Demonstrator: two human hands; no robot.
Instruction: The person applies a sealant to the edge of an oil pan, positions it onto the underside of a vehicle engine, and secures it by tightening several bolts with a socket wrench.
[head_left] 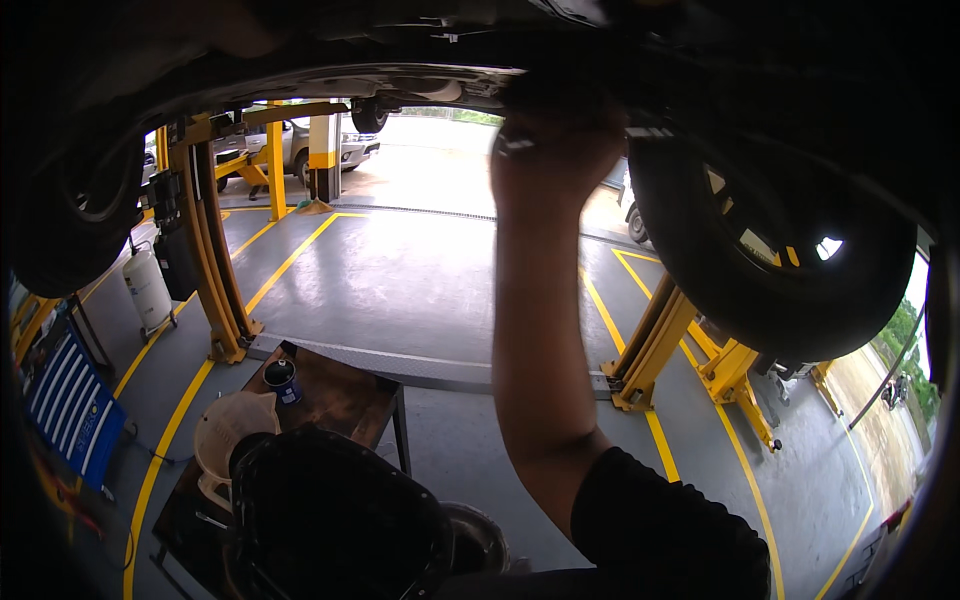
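My right arm reaches straight up to the dark underside of a raised vehicle [400,75]. There my right hand [560,155] is closed against the shadowed parts, its fingers mostly lost in darkness. Small shiny metal glints show on both sides of the fist, but what it holds cannot be made out. My left hand does not show. Below, a black pan-like part [340,515] with small dots along its rim sits over a brown-topped work table [335,385]. Beside it are a translucent plastic jug [225,435] and a small dark blue can [283,381].
A vehicle wheel [690,270] hangs close to my right arm. Yellow lift posts stand at left [205,250] and right [650,345]. At the left are a blue tool cabinet [75,410] and a white tank [147,290]. A round metal pan [475,540] lies near the table.
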